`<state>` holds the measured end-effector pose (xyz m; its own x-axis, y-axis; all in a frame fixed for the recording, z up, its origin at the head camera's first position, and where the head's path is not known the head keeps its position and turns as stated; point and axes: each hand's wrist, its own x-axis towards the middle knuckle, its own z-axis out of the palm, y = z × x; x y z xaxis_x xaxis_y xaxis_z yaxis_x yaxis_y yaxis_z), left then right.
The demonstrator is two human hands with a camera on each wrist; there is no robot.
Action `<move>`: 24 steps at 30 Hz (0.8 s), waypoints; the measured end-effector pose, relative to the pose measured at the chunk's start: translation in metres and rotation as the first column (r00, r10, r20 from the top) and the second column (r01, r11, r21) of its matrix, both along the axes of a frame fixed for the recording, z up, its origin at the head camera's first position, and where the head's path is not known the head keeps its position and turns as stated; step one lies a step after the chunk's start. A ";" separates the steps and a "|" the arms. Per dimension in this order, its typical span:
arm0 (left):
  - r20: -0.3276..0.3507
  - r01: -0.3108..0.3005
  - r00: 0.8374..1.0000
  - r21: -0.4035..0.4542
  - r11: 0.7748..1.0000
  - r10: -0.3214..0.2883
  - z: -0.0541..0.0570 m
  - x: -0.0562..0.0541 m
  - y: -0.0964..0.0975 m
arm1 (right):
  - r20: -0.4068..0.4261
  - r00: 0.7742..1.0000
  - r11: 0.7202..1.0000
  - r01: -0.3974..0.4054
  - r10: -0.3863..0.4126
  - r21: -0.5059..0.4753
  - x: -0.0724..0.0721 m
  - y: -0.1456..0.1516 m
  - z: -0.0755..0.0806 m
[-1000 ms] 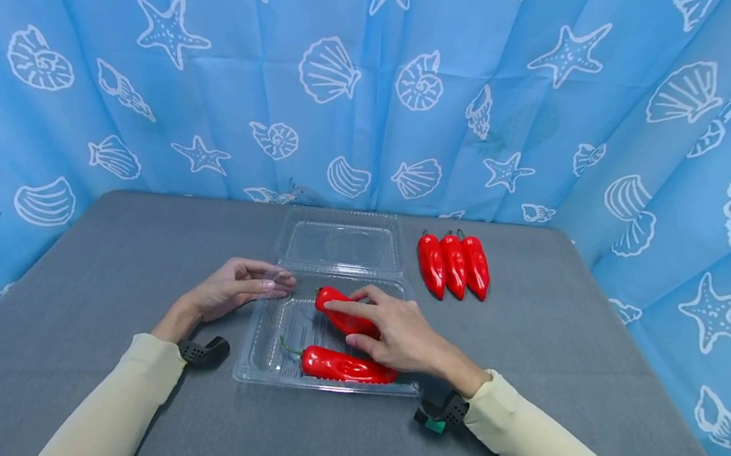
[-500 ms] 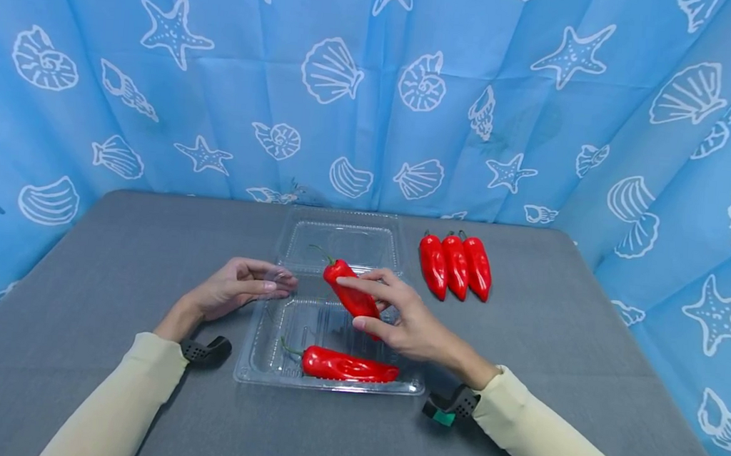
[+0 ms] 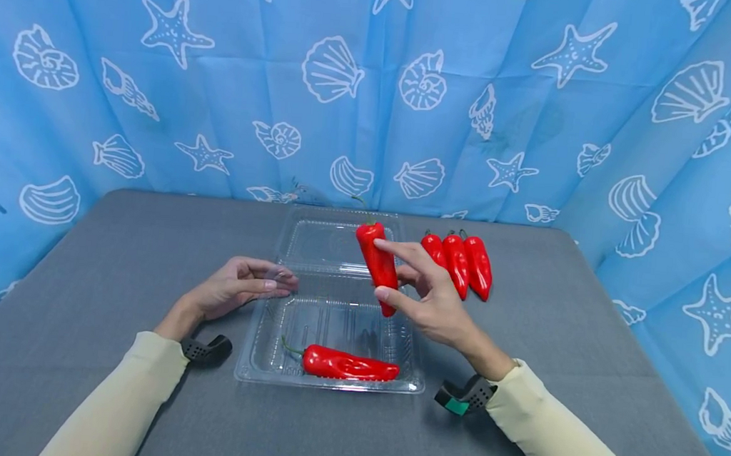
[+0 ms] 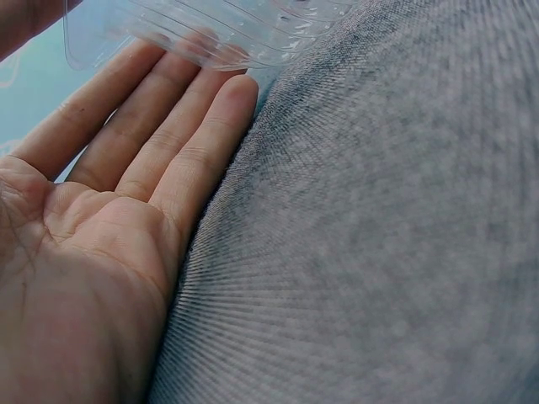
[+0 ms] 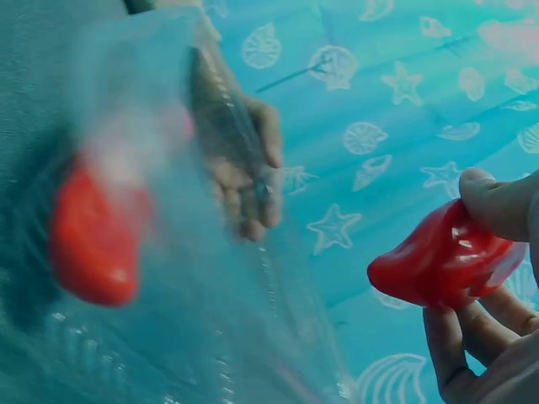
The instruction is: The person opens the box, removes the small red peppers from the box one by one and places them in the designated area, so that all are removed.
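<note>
A red pepper (image 3: 377, 261) with a green stem is pinched between the thumb and fingers of my right hand (image 3: 440, 298), raised above the clear plastic container and tilted stem-up. In the right wrist view the held pepper (image 5: 446, 261) shows its tip towards the left. Another red pepper (image 3: 350, 364) lies lengthwise along the near side of the container (image 3: 327, 382). My left hand (image 3: 238, 289) is at the container's left side. Its fingers are straight, tips right at the plastic wall in the left wrist view, and the palm (image 4: 93, 261) holds nothing.
Three red peppers (image 3: 480, 269) lie side by side at the back right of the grey table (image 3: 564, 329). The container's clear lid (image 3: 332, 243) lies folded back behind it. A blue shell-patterned curtain (image 3: 374, 114) hangs behind the table.
My right hand has lifted the pepper out of the container, moving it up, back and slightly right, and tilting it more upright. My left hand has stayed in place.
</note>
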<state>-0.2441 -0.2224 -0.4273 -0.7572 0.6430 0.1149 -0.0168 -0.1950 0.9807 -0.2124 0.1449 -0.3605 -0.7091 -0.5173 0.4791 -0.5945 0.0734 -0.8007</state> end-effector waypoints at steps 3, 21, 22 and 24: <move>0.001 -0.002 1.000 0.000 1.000 0.002 0.000 0.000 0.000 | 0.014 1.000 1.000 0.013 -0.013 -0.019 -0.003 0.006 0.006; -0.010 0.015 1.000 0.016 1.000 -0.015 -0.001 -0.001 -0.001 | 0.117 0.992 0.997 0.054 -0.048 -0.051 -0.014 0.030 0.023; -0.010 0.015 1.000 0.015 1.000 -0.015 -0.001 -0.001 -0.001 | 0.122 0.991 0.998 0.052 -0.046 -0.048 -0.014 0.030 0.023; -0.008 0.015 1.000 0.015 1.000 -0.015 -0.001 -0.001 -0.001 | 0.126 0.991 0.997 0.058 -0.052 -0.041 -0.015 0.032 0.023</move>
